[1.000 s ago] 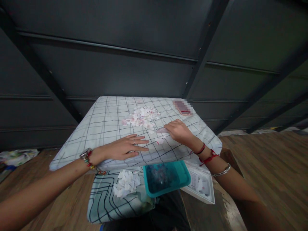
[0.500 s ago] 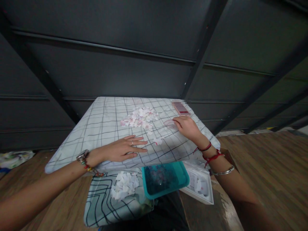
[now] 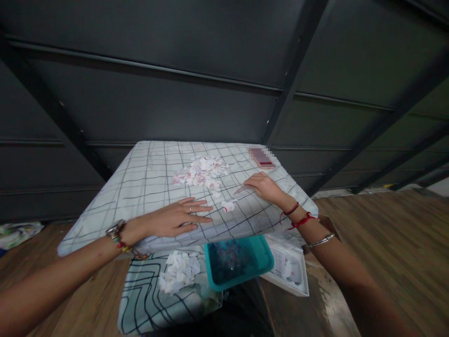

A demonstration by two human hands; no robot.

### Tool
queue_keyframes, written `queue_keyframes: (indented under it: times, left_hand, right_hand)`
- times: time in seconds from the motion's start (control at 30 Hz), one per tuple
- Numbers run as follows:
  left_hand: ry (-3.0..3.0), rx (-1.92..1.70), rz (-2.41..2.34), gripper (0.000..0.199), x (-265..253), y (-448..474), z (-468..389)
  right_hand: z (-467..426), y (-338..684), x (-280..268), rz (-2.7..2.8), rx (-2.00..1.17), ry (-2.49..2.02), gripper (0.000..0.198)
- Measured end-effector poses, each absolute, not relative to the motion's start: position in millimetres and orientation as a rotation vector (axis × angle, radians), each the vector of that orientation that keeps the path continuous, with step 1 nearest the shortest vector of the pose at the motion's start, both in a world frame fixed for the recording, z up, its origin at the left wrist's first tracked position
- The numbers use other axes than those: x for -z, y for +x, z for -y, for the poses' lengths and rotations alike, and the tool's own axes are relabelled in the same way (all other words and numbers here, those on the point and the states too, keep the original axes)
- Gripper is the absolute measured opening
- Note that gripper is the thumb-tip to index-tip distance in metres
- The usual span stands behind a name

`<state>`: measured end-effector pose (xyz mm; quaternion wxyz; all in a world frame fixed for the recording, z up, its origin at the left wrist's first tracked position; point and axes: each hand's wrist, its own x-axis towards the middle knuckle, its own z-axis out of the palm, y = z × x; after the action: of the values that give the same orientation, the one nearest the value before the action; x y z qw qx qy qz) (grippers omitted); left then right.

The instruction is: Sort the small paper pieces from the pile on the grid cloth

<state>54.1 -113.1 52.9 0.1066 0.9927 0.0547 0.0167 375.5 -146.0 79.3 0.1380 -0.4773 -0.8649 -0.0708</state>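
Note:
My left hand [image 3: 178, 216] lies flat on the white checked cloth [image 3: 122, 187], fingers spread and holding nothing. Just beyond its fingertips is a small cluster of white paper bits [image 3: 228, 206], one with a red mark. Between the pinched fingers of my right hand [image 3: 264, 186] is a thin, see-through pinkish piece [image 3: 240, 190], its pointed end angled down to the left towards these bits. What exactly it is, I cannot make out. Further back lies a larger heap of white and pinkish paper scraps [image 3: 203, 172].
A phone [image 3: 263, 159] lies at the cloth's back right. Below the front edge are a teal tub [image 3: 268, 262] with dark contents, an open white box [image 3: 301, 285] and another pile of white paper scraps [image 3: 179, 271] on a patterned cloth. Dark panels [image 3: 175, 103] stand behind.
My right hand has shifted slightly left and nearer, turning the thin see-through piece from a broad, rounded outline to a narrow point. My left hand stays flat in place.

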Motion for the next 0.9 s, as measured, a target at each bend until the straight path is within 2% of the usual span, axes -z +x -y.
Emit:
queue_keyframes:
  times: [0.57,0.9]
  left_hand:
    - [2.908,-0.064,-0.152,0.039,-51.8,54.3,112.0]
    - [2.894,-0.077,-0.178,0.038,-53.8,55.0,114.0]
  right_hand:
    - [142.9,381.6,-84.8,2.493,0.187,-1.403,0.029]
    - [126.4,369.3,-82.6,2.487,0.183,-1.393,0.026]
